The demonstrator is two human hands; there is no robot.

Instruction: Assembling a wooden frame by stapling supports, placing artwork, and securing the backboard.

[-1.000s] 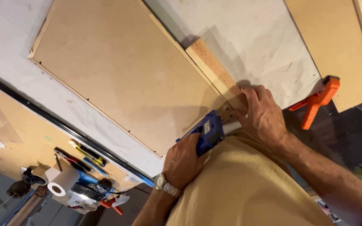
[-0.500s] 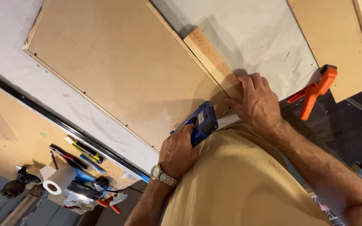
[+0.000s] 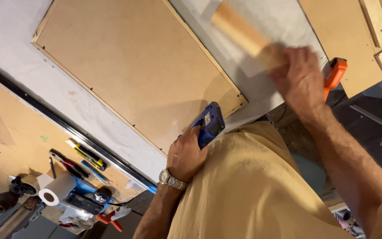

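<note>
A large brown hardboard panel (image 3: 138,75) in a thin wooden frame lies on the pale work surface (image 3: 18,57). My left hand (image 3: 186,155), with a metal wristwatch, grips a blue staple gun (image 3: 209,123) just off the panel's near corner. My right hand (image 3: 299,82) holds one end of a light wooden strip (image 3: 239,33), lifted and blurred above the surface to the right of the panel. My tan shirt fills the lower middle of the view.
An orange clamp (image 3: 334,75) sits behind my right hand. More hardboard pieces with wooden blocks (image 3: 359,40) lie at the upper right. A lower bench (image 3: 14,146) at the left carries a tape roll (image 3: 55,193), pens, pliers and small tools.
My right hand has lifted the wooden strip off the panel's edge and swung it away to the right. The staple gun has drawn back from the panel's corner.
</note>
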